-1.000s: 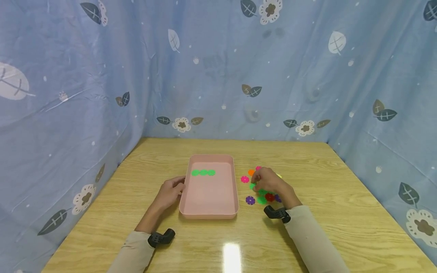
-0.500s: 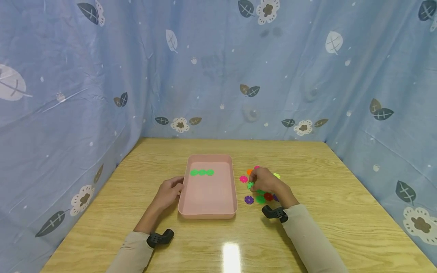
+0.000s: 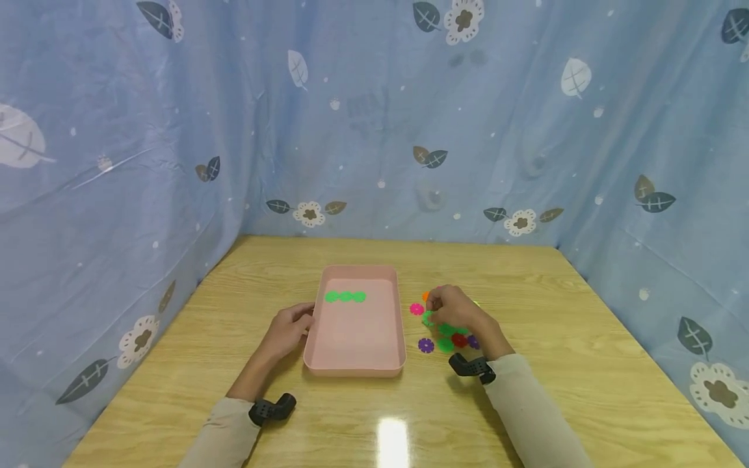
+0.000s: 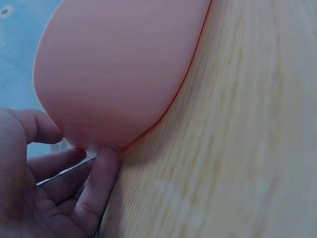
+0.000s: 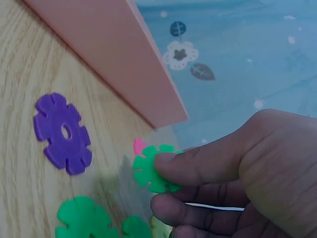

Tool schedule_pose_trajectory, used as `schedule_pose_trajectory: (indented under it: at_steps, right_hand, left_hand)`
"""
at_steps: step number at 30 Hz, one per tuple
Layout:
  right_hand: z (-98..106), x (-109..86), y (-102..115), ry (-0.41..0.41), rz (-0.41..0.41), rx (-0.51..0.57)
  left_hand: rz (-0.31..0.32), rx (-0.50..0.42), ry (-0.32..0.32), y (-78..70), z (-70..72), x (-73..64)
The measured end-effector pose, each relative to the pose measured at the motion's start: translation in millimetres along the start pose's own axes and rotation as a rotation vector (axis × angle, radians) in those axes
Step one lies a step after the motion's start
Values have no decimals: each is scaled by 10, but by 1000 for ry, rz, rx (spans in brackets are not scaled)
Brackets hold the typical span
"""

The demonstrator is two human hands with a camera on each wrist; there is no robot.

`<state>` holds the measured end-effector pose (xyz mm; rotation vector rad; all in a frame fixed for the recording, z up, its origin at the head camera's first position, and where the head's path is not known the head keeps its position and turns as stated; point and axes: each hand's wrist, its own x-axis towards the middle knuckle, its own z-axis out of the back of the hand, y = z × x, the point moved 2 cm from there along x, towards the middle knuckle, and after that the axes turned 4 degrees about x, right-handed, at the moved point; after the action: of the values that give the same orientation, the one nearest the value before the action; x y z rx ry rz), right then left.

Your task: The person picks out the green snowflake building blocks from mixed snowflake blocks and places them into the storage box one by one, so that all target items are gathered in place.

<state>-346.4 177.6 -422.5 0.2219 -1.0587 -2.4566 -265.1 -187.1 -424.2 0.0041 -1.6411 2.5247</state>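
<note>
Apparently I'm at the picking-up step: my right hand (image 3: 459,309) pinches a green flower-shaped disc (image 5: 146,172) beside the pink tray (image 3: 355,333), whose left side my left hand (image 3: 289,330) touches, fingers loosely bent. Next, I'd judge, calls for a steady lift.

In the head view, the right hand (image 3: 458,309) covered part of the disc pile (image 3: 459,340) at right of centre, leaving only bits of the orange disc (image 3: 425,296) and yellow disc (image 3: 476,303). Whether the pieces of the green row (image 3: 346,296), upper middle in the tray (image 3: 355,335), overlapped was too small to tell. The lower edge cut off both sleeves (image 3: 535,409). In the left wrist view, the top edge cropped the tray and the left and lower edges cropped the left hand (image 4: 54,193). In the right wrist view, the thumb (image 5: 198,164) hid part of the pinched green disc (image 5: 145,171), which hid most of a pink piece (image 5: 138,146); another green disc (image 5: 84,218) ran past the bottom edge.
</note>
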Motion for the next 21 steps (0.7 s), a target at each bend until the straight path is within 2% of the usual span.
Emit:
schedule_pose_trajectory:
  at_steps: [5, 9, 14, 21]
  right_hand:
    - [-13, 12, 63, -21, 13, 92]
    - [-17, 67, 136, -34, 63, 182]
    - [-1, 184, 277, -77, 120, 172]
    - [2, 351, 426, -104, 153, 110]
  left_hand:
    - [5, -3, 22, -6, 7, 17]
    - [10, -8, 13, 138, -8, 98]
    - [2, 11, -19, 318, -25, 172]
    - [-2, 6, -18, 372, -46, 181]
